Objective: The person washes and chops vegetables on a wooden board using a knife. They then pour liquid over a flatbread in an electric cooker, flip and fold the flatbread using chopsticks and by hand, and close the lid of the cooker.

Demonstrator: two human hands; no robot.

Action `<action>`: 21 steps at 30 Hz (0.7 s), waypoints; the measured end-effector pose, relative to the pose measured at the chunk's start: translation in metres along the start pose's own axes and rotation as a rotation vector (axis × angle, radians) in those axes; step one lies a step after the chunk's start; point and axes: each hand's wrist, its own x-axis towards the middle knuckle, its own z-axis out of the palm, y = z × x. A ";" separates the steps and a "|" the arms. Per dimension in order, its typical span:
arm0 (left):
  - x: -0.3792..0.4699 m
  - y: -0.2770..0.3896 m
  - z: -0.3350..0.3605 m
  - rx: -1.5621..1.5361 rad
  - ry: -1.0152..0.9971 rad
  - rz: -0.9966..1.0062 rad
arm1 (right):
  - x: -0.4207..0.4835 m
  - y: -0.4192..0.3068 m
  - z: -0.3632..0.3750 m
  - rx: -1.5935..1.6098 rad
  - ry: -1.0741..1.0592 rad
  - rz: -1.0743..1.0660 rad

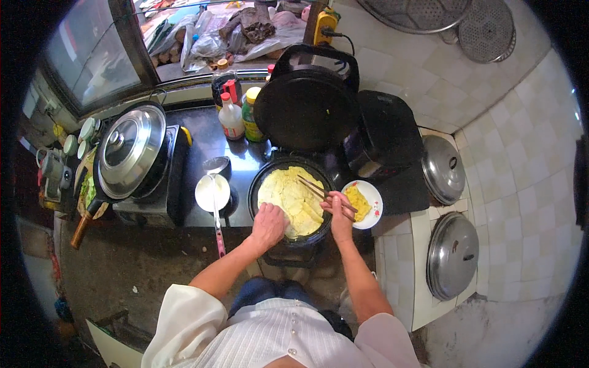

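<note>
A yellow egg pancake [290, 195] lies on the round black plate of an electric griddle [252, 195], whose lid [303, 108] stands raised behind it. At the pancake's near left edge is my left hand [269, 224], fingers bent down; whether they pinch the edge cannot be told. My right hand [338, 211] grips brown wooden chopsticks [315, 187], their tips over the pancake's upper right part. Just right of that hand, a white floral plate [376, 202] holds yellow food, apparently cooked egg [358, 202].
Left of the griddle are a white bowl [207, 195], a ladle [216, 164] and a pink-handled utensil [220, 237] resting across the bowl. A lidded wok [131, 152] sits on a stove further left. Sauce bottles [231, 119] stand behind; metal lids [453, 257] lie at right.
</note>
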 end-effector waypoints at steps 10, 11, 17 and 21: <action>-0.021 0.000 -0.011 -0.028 -0.061 0.102 | -0.073 -0.028 -0.054 -0.088 0.025 0.061; -0.021 0.002 -0.011 -0.102 -0.101 0.162 | -0.083 -0.029 -0.050 -0.108 -0.023 0.131; -0.020 -0.015 -0.019 0.025 -0.097 0.025 | -0.085 -0.024 -0.027 -0.041 -0.149 0.119; -0.032 0.010 -0.051 -0.153 0.198 -0.027 | -0.051 -0.028 -0.016 0.006 -0.011 0.051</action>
